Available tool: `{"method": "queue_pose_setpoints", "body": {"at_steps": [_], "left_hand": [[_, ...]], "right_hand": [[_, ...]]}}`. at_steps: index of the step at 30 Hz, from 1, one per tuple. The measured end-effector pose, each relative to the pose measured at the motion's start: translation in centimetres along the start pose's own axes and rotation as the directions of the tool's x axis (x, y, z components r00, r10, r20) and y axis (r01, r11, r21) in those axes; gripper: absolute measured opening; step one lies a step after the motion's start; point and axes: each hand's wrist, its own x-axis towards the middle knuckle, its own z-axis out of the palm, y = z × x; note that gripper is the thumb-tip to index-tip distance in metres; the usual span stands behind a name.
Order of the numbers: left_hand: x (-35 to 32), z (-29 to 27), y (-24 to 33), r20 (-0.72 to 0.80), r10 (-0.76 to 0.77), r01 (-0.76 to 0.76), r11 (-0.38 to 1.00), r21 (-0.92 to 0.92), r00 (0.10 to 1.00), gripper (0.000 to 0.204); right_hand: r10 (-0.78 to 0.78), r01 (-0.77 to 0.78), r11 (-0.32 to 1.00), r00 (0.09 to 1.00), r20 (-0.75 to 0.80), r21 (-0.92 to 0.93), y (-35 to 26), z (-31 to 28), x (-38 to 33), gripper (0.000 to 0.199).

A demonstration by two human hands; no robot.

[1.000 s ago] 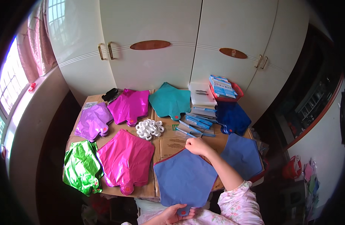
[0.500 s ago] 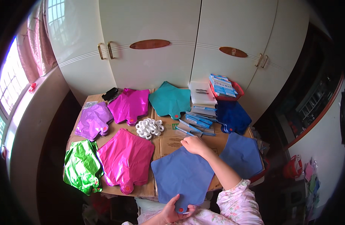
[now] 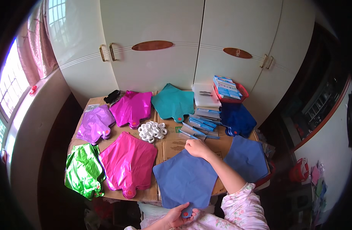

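Note:
A flat, matte blue star-shaped foil balloon [image 3: 185, 176] stretches between my hands at the table's front edge. My left hand [image 3: 176, 216] pinches its bottom tab, thumb on top, beside the red-orange dot. At the far point of the star, my right hand [image 3: 197, 148] is closed with its fingertips curled under; it seems to grip that tip, though the fingers hide it. Right of my forearm lies a pile of matching blue balloons [image 3: 246, 161]. Just beyond my right hand are blue-and-white printed packets [image 3: 200, 126], some spread in a fan.
Other flat star balloons lie on the cardboard-covered table: pink [image 3: 130, 165], green [image 3: 83, 166], lilac [image 3: 93, 123], magenta [image 3: 133, 107], teal [image 3: 173, 101] and dark blue [image 3: 237, 118]. White tape rolls [image 3: 151, 131] are heaped mid-table. A red basket [image 3: 243, 92] of packets stands at the back right.
My left thumb has slid slightly up and right over the tab. The blue balloon has shifted a touch to the left. My right hand stays nearly in place.

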Motion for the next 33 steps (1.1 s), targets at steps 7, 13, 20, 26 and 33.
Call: {"method": "queue_pose_setpoints", "body": {"at_steps": [7, 13, 20, 26, 33], "left_hand": [[0.2, 0.0, -0.1, 0.046, 0.043, -0.042, 0.999, -0.014, 0.998, 0.034], [0.8, -0.2, -0.3, 0.114, 0.044, -0.028, 0.99, -0.139, 0.992, 0.04], [1.0, -0.5, -0.5, 0.174, 0.046, -0.031, 0.995, -0.093, 0.984, 0.038], [-0.1, 2.8, 0.5, 0.08, 0.027, -0.018, 0.993, -0.113, 0.996, 0.033], [0.6, 3.8, 2.4, 0.099, 0.025, -0.018, 0.998, -0.068, 0.995, 0.031]], "right_hand": [[0.004, -0.006, 1.0, 0.998, -0.059, -0.03, -0.1, 0.9, 0.4, 0.028], [-0.001, 0.015, 0.993, 0.992, -0.129, 0.114, -0.3, 0.2, -0.2, 0.032], [-0.192, 0.243, 0.955, 0.944, -0.267, 0.172, -0.2, -0.4, -6.2, 0.035], [-0.326, 0.346, 0.928, 0.934, -0.145, 0.139, -1.8, -1.4, -11.5, 0.035], [-0.559, 0.55, 0.828, 0.822, -0.106, -0.106, -1.1, 1.2, -11.2, 0.036]]}}
